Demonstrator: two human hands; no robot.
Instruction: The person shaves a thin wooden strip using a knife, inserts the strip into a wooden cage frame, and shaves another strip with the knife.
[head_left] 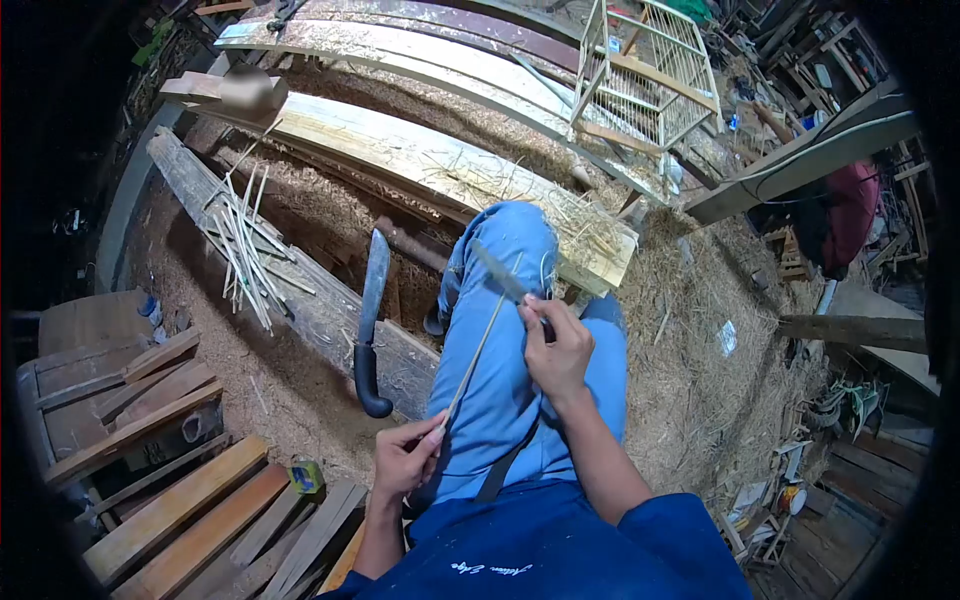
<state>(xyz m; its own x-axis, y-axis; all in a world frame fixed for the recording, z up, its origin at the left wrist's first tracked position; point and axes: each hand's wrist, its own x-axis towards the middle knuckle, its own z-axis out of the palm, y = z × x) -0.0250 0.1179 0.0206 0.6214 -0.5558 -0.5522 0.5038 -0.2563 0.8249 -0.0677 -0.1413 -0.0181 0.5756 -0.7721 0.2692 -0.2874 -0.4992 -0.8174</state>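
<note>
My left hand [408, 455] pinches the lower end of a thin wooden stick [478, 352], which slants up across my jeans to the knee. In my right hand [556, 345] is a knife [497, 272], its blade pointing up and left over the knee, beside the upper part of the stick. A large knife with a black handle [368, 372] lies on the grey weathered plank [330, 312] left of my leg. Farther along that plank rests a loose pile of thin sticks [246, 256].
A pale thick board [400, 140] with shavings runs just beyond my knees. A slatted wooden cage [648, 75] stands at the top right. Cut planks [190, 500] lie at lower left. Wood shavings [690, 340] cover the ground. A post [800, 180] juts in from the right.
</note>
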